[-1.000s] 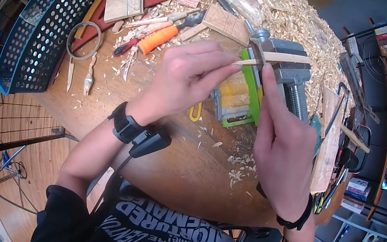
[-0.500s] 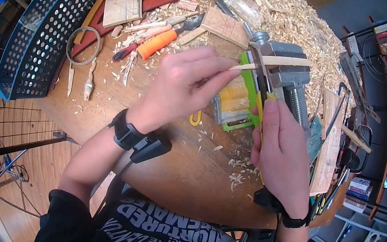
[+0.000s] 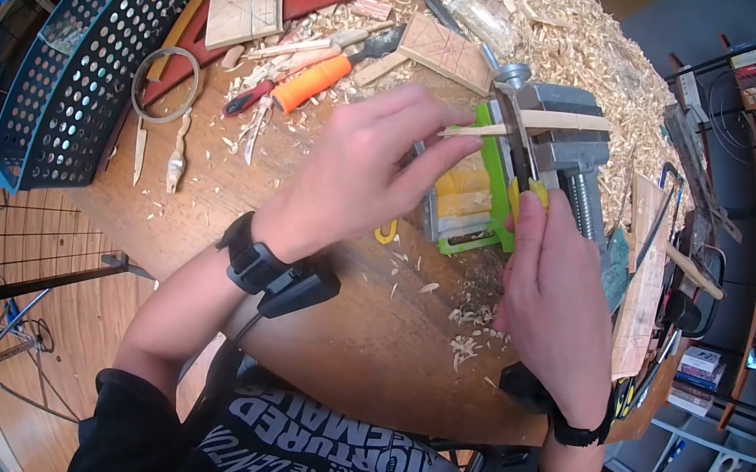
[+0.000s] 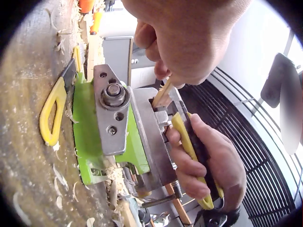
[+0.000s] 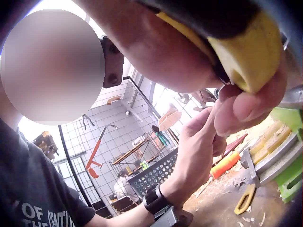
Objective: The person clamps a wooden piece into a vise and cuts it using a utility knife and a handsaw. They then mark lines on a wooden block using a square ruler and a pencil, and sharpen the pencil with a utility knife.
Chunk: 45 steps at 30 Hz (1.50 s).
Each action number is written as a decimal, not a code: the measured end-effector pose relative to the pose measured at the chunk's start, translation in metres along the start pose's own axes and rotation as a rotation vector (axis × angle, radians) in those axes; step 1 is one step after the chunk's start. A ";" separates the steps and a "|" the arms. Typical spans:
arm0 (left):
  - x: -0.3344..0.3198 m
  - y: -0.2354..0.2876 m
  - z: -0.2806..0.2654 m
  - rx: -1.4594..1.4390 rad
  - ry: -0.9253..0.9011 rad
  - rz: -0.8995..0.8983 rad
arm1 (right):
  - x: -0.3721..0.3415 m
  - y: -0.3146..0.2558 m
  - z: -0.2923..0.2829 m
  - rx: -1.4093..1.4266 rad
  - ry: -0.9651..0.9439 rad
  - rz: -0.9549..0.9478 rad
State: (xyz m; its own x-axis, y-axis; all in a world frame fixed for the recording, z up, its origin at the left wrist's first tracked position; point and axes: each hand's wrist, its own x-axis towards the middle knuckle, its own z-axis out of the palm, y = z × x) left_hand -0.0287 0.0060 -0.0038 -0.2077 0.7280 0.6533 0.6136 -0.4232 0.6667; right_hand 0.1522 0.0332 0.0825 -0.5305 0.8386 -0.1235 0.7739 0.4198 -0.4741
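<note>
My left hand (image 3: 359,169) pinches the narrow near end of a pale wood strip (image 3: 564,121) between thumb and fingers. The strip runs right across the top of a grey metal vise (image 3: 564,152) with a green base (image 3: 471,241). My right hand (image 3: 561,300) grips a knife (image 4: 182,133) by its yellow-and-black handle, fingers curled round it. Its dark blade crosses over the strip just right of the left fingertips, pointing away from me. The left wrist view shows the strip's end in the left fingers, above the vise jaws.
Wood shavings (image 3: 588,32) heap across the back of the table. A blue perforated basket (image 3: 76,80) stands left, near a tape-like ring (image 3: 165,84). Orange-handled tools (image 3: 308,85) and wood blocks (image 3: 246,11) lie behind the left hand. A plank (image 3: 631,326) lies right.
My right hand has drawn back toward me and shifted slightly right with the knife; its thumb has come off the blade onto the handle. The left hand stays at the strip's end, its fingertips slightly parted.
</note>
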 end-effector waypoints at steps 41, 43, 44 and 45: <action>0.000 0.000 0.002 0.005 0.007 0.021 | -0.014 0.008 0.012 0.164 0.036 0.022; -0.001 -0.001 0.003 -0.005 0.007 0.034 | -0.012 0.008 0.014 0.146 0.035 0.006; -0.001 -0.001 0.003 -0.005 0.008 0.032 | -0.011 0.007 0.014 0.122 0.043 0.008; -0.001 -0.002 0.003 -0.005 0.011 0.039 | -0.010 0.005 0.013 0.098 0.052 0.010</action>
State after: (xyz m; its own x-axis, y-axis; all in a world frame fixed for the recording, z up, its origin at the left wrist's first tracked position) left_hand -0.0270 0.0080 -0.0064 -0.1924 0.7051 0.6825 0.6178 -0.4533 0.6425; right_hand 0.1569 0.0227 0.0694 -0.5020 0.8607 -0.0845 0.7405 0.3773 -0.5562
